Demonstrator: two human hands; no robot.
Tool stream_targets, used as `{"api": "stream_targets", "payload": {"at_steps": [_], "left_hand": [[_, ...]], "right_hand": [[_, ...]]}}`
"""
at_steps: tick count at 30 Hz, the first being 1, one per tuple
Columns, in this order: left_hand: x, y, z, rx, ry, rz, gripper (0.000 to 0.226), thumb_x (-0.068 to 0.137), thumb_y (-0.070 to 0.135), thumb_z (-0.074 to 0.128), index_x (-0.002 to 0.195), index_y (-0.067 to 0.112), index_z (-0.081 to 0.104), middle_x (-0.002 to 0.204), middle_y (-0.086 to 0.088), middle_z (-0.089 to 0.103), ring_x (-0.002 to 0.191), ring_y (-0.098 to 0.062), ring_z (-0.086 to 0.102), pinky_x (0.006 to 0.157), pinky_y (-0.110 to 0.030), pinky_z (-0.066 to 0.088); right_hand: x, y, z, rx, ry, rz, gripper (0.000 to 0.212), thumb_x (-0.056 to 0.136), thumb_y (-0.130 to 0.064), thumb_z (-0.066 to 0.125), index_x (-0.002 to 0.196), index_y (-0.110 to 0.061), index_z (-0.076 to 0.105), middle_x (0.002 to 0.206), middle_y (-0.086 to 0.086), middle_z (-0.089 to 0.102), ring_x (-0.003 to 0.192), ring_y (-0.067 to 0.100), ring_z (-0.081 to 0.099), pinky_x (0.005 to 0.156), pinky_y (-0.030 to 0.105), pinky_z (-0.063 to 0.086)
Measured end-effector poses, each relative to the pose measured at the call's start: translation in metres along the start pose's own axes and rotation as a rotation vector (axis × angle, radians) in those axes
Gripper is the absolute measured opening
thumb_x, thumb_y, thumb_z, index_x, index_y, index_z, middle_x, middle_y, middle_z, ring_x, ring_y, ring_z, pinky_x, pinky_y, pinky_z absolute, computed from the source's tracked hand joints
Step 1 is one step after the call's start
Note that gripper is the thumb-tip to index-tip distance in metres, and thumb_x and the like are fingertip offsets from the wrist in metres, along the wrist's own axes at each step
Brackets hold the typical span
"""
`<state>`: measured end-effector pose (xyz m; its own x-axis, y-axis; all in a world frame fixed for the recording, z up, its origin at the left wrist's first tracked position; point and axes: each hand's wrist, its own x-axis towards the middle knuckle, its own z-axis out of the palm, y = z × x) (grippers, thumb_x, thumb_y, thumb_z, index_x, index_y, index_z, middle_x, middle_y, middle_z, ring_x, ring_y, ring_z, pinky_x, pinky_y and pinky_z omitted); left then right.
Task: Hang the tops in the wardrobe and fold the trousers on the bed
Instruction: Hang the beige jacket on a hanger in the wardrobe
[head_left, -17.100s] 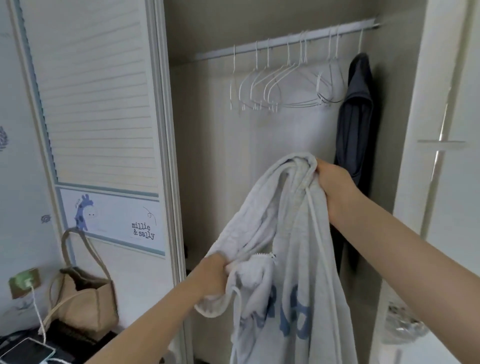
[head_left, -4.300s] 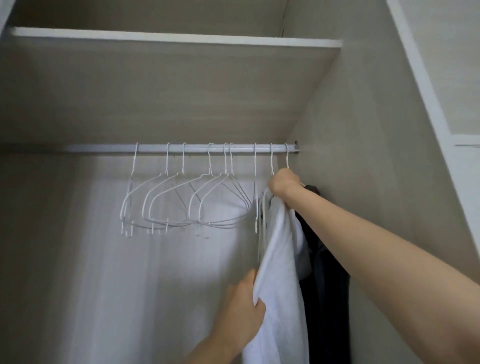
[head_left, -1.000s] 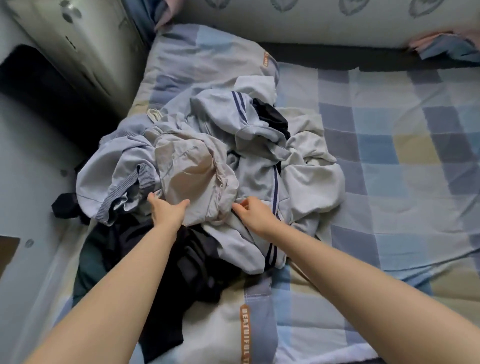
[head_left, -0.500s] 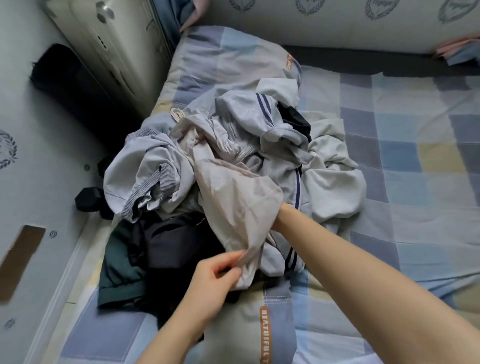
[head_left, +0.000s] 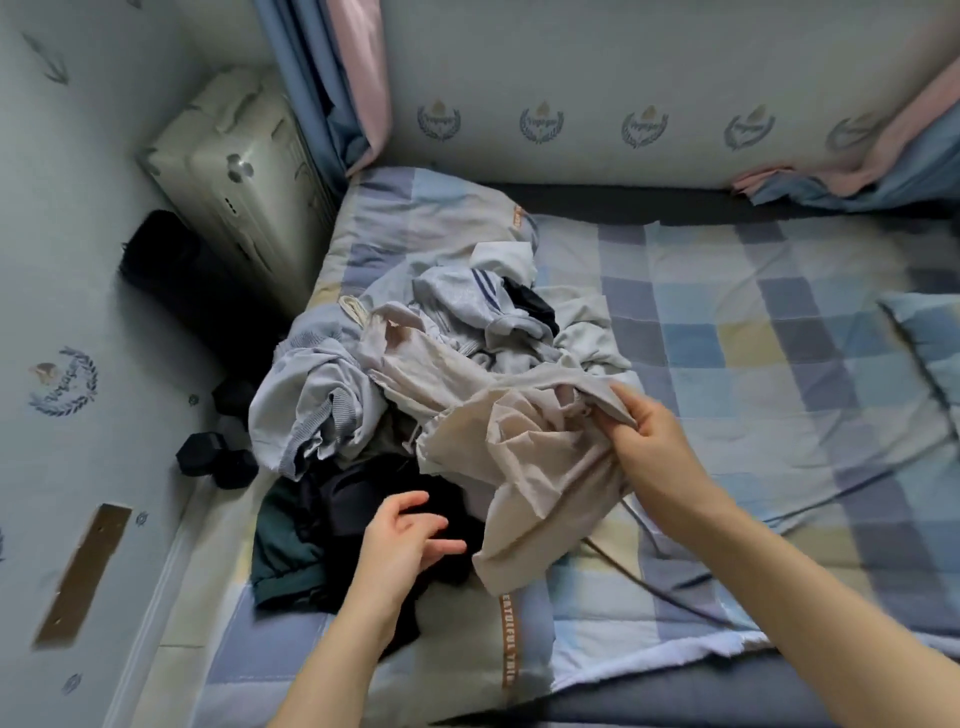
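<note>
A heap of clothes (head_left: 467, 332) lies on the left part of the bed (head_left: 753, 364). On top is a beige garment (head_left: 524, 467), partly lifted off the heap. My right hand (head_left: 641, 441) grips its upper edge at the right side of the pile. My left hand (head_left: 410, 535) hovers with relaxed fingers over a black garment (head_left: 363, 504), just left of the beige cloth's hanging end, holding nothing. A light blue top with ribbed cuffs (head_left: 306, 405) lies at the heap's left. A dark green piece (head_left: 280, 551) sticks out below the black one.
A checked blue and yellow quilt covers the bed. A pillow (head_left: 930, 343) lies at the far right. A pale suitcase (head_left: 244, 176) stands in the corner by blue and pink curtains (head_left: 337, 78). Dark dumbbells (head_left: 218, 457) sit on the floor by the wall.
After hanging the white top in the wardrobe I turned to the bed. My right hand has drawn the beige garment up and right; my left hand has let go of its lower edge.
</note>
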<state>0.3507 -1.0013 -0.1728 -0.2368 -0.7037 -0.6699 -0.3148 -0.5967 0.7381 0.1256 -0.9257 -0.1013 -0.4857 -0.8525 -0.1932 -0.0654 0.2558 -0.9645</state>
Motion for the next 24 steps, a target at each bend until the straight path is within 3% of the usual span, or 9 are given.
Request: {"api": "stream_targets", "payload": {"at_steps": [3,7,9,11,12,14,17,21,24], "left_hand": [[-0.012,0.022,-0.002,0.271,0.013,0.187,0.062,0.086,0.009,0.067,0.137,0.032,0.039,0.130,-0.005,0.054,0.100,-0.024,0.066,0.092,-0.038,0.052],[-0.029,0.050,0.028,0.666,-0.179,0.495,0.112,0.064,0.046,0.083,0.153,0.035,0.015,0.151,0.005,0.019,0.138,-0.012,0.026,0.117,-0.037,0.025],[-0.045,0.061,0.061,0.695,-0.261,0.503,0.094,0.063,0.051,0.073,0.146,0.027,0.037,0.150,0.000,0.036,0.132,-0.014,0.039,0.112,-0.037,0.036],[-0.065,0.069,0.084,0.565,-0.365,0.526,0.030,0.078,0.026,0.063,0.108,0.027,0.068,0.112,0.003,0.069,0.093,-0.006,0.059,0.079,-0.024,0.050],[-0.074,0.076,0.090,0.523,-0.395,0.593,0.023,0.082,0.011,0.059,0.083,0.029,0.072,0.087,0.011,0.072,0.076,0.000,0.059,0.067,-0.021,0.048],[-0.078,0.086,0.086,0.482,-0.423,0.658,0.045,0.083,-0.012,0.051,0.060,0.023,0.067,0.061,0.013,0.068,0.060,0.000,0.059,0.059,-0.021,0.046],[-0.081,0.103,0.058,0.452,-0.440,0.653,0.026,0.083,-0.008,0.054,0.066,0.006,0.067,0.063,0.001,0.064,0.067,-0.016,0.058,0.063,-0.030,0.045],[-0.114,0.133,0.029,0.523,-0.540,0.708,0.016,0.084,0.019,0.068,0.070,0.014,0.071,0.063,0.014,0.065,0.064,0.002,0.056,0.059,-0.012,0.042],[-0.128,0.148,0.020,0.573,-0.593,0.643,0.031,0.070,0.047,0.072,0.082,0.018,0.076,0.080,0.001,0.069,0.078,-0.009,0.058,0.073,-0.029,0.044]], "right_hand": [[-0.039,-0.069,-0.028,0.042,0.028,-0.146,0.035,0.094,0.011,0.039,0.091,-0.012,0.065,0.080,-0.002,0.066,0.076,0.006,0.056,0.069,0.016,0.045],[-0.086,-0.146,-0.056,0.076,0.046,-0.270,0.025,0.097,0.004,0.042,0.092,-0.010,0.062,0.079,0.001,0.062,0.072,0.010,0.054,0.059,0.017,0.045],[-0.104,-0.170,-0.066,-0.010,0.042,-0.322,0.019,0.097,0.001,0.046,0.094,-0.006,0.063,0.081,0.007,0.061,0.074,0.012,0.054,0.061,0.021,0.045],[-0.120,-0.187,-0.078,-0.145,0.065,-0.359,0.016,0.096,0.000,0.048,0.098,-0.003,0.064,0.085,0.013,0.061,0.077,0.013,0.054,0.066,0.025,0.044],[-0.127,-0.193,-0.088,-0.214,0.090,-0.366,0.016,0.096,0.000,0.050,0.097,-0.003,0.065,0.085,0.012,0.062,0.078,0.011,0.054,0.067,0.025,0.043],[-0.144,-0.202,-0.116,-0.343,0.181,-0.353,0.015,0.094,-0.002,0.054,0.096,-0.007,0.068,0.084,0.006,0.065,0.077,0.006,0.054,0.069,0.021,0.043],[-0.167,-0.203,-0.166,-0.488,0.263,-0.238,0.016,0.091,-0.004,0.059,0.098,-0.012,0.072,0.090,0.005,0.071,0.080,0.004,0.060,0.076,0.020,0.047],[-0.188,-0.189,-0.210,-0.583,0.367,0.035,0.038,0.085,0.007,0.051,0.084,-0.024,0.071,0.073,-0.007,0.070,0.066,0.003,0.062,0.063,0.013,0.050],[-0.186,-0.172,-0.220,-0.695,0.571,0.145,0.025,0.086,-0.002,0.052,0.088,-0.016,0.072,0.086,0.007,0.072,0.080,0.021,0.063,0.071,0.026,0.047]]}}
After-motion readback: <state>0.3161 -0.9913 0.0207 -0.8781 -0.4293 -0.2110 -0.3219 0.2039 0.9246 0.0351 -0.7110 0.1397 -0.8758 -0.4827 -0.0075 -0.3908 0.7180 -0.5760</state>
